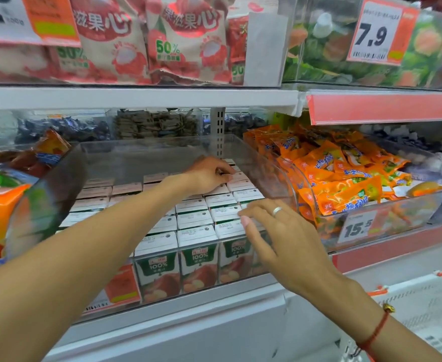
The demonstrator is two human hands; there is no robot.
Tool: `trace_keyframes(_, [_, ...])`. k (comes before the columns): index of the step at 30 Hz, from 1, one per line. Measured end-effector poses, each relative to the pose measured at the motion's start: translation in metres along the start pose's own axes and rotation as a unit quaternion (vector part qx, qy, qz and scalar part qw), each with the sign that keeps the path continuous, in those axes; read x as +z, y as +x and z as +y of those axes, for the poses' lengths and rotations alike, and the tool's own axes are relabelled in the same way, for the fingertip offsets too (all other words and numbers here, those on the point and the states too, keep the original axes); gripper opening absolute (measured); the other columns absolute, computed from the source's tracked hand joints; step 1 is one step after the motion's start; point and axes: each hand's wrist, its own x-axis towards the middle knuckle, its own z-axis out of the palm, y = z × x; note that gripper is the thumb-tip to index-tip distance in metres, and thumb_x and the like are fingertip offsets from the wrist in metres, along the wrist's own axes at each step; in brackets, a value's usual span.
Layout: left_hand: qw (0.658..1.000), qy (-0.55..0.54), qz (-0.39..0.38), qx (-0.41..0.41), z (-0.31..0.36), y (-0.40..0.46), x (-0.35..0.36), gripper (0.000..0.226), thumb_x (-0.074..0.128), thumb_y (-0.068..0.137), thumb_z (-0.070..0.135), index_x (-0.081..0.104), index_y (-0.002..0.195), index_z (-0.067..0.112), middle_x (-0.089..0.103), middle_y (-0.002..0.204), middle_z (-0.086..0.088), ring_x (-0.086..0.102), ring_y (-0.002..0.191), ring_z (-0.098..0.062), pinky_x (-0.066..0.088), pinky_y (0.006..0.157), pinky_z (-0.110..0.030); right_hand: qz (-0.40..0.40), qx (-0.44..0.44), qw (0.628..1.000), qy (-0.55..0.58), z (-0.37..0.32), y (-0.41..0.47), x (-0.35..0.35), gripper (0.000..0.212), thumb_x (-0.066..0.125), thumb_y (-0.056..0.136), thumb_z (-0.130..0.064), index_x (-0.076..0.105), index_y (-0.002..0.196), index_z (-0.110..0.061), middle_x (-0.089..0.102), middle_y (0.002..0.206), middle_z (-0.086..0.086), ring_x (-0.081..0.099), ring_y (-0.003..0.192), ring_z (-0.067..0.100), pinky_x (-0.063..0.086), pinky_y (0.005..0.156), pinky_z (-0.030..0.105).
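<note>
My left hand (209,176) has its grip clamped, fingers curled, on a juice carton (238,176) at the back right of the clear bin (141,155), forearm stretched long across the rows. My right hand (280,231) hovers palm down over the front cartons (195,236), fingers loose and apart

Forearms bare; right hand (280,241): silver ring (277,211); red cord bracelet (372,335), gold bead (388,308).
</note>
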Motion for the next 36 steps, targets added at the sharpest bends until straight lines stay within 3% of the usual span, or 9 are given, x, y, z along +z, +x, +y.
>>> trace_keyframes(6, [0.997,0.074,-0.009,0.018,-0.012,0.016,-0.012,0.029,0.054,0.098,0.029,0.062,0.127,0.025,0.051,0.143,-0.001,0.045,0.131,-0.022,0.034,0.112,-0.038,0.053,-0.004,0.998,0.023,0.000,-0.002,0.006,0.035,0.036,0.097,-0.032,0.068,0.098,-0.018,0.065,0.095,-0.007,0.059,0.088,0.015,0.050,0.070,0.029])
trace_keyframes(9, [0.994,0.107,0.000,0.014,-0.019,0.022,-0.014,0.032,0.054,0.098,0.030,0.061,0.128,0.021,0.057,0.136,0.000,0.052,0.123,-0.023,0.041,0.106,-0.038,0.055,-0.005,0.998,0.024,0.001,-0.002,0.008,0.033,0.036,0.097,-0.032,0.067,0.098,-0.019,0.064,0.095,-0.008,0.058,0.087,0.014,0.049,0.070,0.028])
trace_keyframes(15, [0.978,0.201,-0.024,0.048,-0.012,0.034,-0.025,0.025,0.064,0.092,0.033,0.070,0.113,0.021,0.069,0.113,0.004,0.062,0.104,-0.020,0.049,0.094,-0.037,0.056,0.001,0.998,0.026,0.001,-0.001,0.011,0.032,0.035,0.097,-0.031,0.065,0.098,-0.020,0.063,0.095,-0.009,0.056,0.087,0.013,0.048,0.071,0.029])
trace_keyframes(20, [0.971,0.225,-0.065,0.050,-0.011,0.044,-0.032,0.032,0.067,0.089,0.038,0.071,0.113,0.017,0.070,0.109,0.002,0.061,0.095,-0.018,0.045,0.078,-0.028,0.065,-0.004,0.997,0.029,0.004,-0.001,0.014,0.032,0.035,0.098,-0.031,0.065,0.098,-0.020,0.062,0.094,-0.009,0.055,0.085,0.013,0.047,0.069,0.030])
trace_keyframes(23, [0.976,0.206,-0.061,0.044,-0.016,0.043,-0.029,0.030,0.066,0.090,0.039,0.071,0.110,0.017,0.069,0.111,-0.003,0.062,0.101,-0.023,0.049,0.085,-0.034,0.071,-0.008,0.997,0.033,0.005,-0.001,0.015,0.032,0.035,0.098,-0.031,0.065,0.097,-0.020,0.063,0.094,-0.009,0.056,0.086,0.013,0.046,0.070,0.030])
trace_keyframes(27, [0.982,0.181,-0.028,0.046,-0.019,0.036,-0.024,0.030,0.061,0.092,0.038,0.068,0.111,0.015,0.065,0.116,-0.007,0.059,0.109,-0.026,0.042,0.086,-0.032,0.079,-0.014,0.996,0.029,0.007,-0.001,0.016,0.032,0.035,0.098,-0.031,0.065,0.098,-0.020,0.063,0.094,-0.009,0.055,0.087,0.012,0.046,0.071,0.029])
trace_keyframes(33, [0.986,0.124,0.084,0.074,-0.019,0.028,-0.017,0.027,0.062,0.091,0.036,0.059,0.108,0.015,0.054,0.124,-0.010,0.050,0.113,-0.024,0.037,0.086,-0.029,0.063,-0.019,0.998,0.024,0.007,-0.001,0.014,0.035,0.033,0.099,-0.031,0.066,0.100,-0.019,0.063,0.097,-0.006,0.055,0.093,0.014,0.045,0.076,0.029])
trace_keyframes(36, [0.987,0.052,0.145,0.054,-0.014,0.022,-0.020,0.029,0.058,0.093,0.033,0.053,0.112,0.012,0.055,0.124,-0.009,0.053,0.104,-0.021,0.046,0.084,-0.030,0.043,-0.016,0.999,0.015,0.006,-0.001,0.012,0.037,0.031,0.099,-0.032,0.065,0.102,-0.019,0.063,0.098,-0.006,0.055,0.093,0.015,0.047,0.077,0.031])
